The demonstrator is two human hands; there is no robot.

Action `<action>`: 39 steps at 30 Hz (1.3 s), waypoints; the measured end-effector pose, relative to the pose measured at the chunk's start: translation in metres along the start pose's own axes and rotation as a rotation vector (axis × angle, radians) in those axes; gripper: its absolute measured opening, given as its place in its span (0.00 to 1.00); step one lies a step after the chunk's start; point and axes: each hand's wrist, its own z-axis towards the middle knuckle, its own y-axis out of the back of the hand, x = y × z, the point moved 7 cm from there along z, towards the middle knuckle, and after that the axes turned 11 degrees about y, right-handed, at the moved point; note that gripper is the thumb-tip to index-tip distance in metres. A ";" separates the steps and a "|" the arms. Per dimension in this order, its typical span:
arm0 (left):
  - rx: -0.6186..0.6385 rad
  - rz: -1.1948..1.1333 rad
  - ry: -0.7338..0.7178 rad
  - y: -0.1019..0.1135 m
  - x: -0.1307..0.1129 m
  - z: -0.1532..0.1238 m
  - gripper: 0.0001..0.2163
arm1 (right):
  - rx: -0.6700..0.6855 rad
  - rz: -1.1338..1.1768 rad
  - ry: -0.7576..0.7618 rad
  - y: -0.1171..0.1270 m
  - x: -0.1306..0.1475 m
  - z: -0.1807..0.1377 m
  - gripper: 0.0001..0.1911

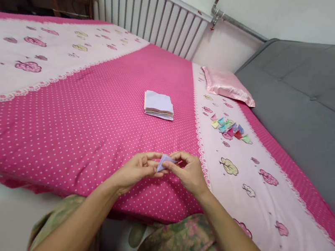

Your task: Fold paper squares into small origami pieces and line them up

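While the left hand (135,169) and right hand (191,172) pinch a small folded lilac paper (164,162) above the near edge of the pink dotted bed (99,131), probably to steady its creases, a square multicoloured paper stack (160,104) lies beyond, seemingly for easy reach; bright folded papers (230,132) cluster rightward.

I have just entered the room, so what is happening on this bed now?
A person holds a small folded piece of lilac paper in the fingers of the left hand and right hand, above the near part of the pink dotted bedspread. Ahead of the hands lies a stack of paper sheets, lilac on top. To the right, a group of small coloured pieces lies on the pale tree-printed strip, nearer than the pink pillow.
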 end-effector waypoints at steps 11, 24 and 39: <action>0.017 -0.025 -0.022 -0.002 -0.002 -0.001 0.20 | -0.120 -0.008 -0.054 0.003 -0.001 -0.002 0.14; -0.060 0.055 -0.141 -0.004 -0.006 0.004 0.15 | -0.176 0.023 -0.057 0.006 0.005 -0.006 0.12; -0.085 0.194 -0.182 -0.002 -0.012 0.000 0.14 | -0.214 0.129 -0.042 0.011 0.003 -0.005 0.11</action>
